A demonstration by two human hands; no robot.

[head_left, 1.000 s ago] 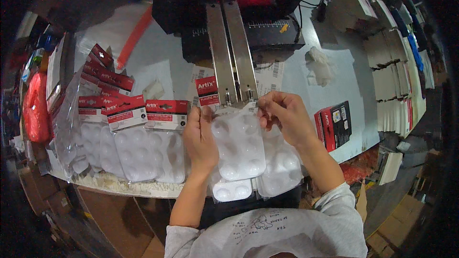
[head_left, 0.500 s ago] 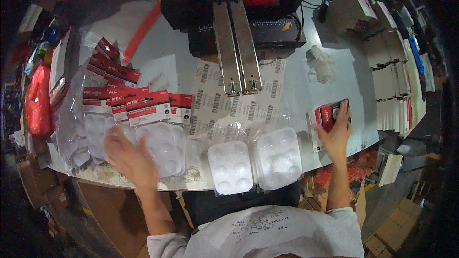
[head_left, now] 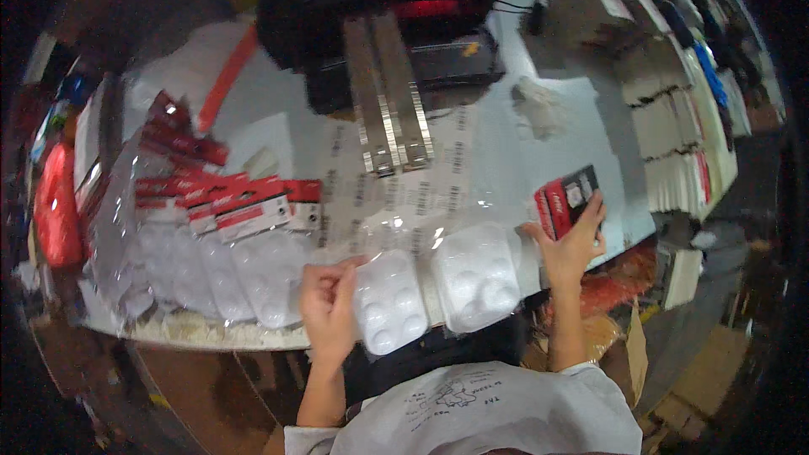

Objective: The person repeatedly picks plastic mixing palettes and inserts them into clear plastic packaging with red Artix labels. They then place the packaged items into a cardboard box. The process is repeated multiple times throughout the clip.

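Observation:
My left hand [head_left: 330, 310] is at the near edge of the table, thumb and forefinger pinched at the upper left edge of a clear plastic bag. Inside that bag lies a white paint palette [head_left: 391, 303] with round wells. Just right of it is a second bagged white palette [head_left: 477, 274]. Over on the right, my right hand [head_left: 575, 244] grips a red and black header card [head_left: 566, 202]; whether it is one card or several I cannot tell. Several bagged palettes [head_left: 270, 274] with red and white header cards [head_left: 253, 206] overlap on the left.
A black machine [head_left: 404, 42] with two metal rails [head_left: 388, 97] stands at the back. Barcode label sheets [head_left: 345, 160] lie below it. Card stacks [head_left: 674, 143] line the right side. A crumpled wad [head_left: 543, 105] and an orange-red strip [head_left: 229, 76] also lie on the table.
My left hand has moved right, from the pile of packed palettes to the bag of the nearer left palette. My right hand has tilted the header card. The whole view has shifted slightly.

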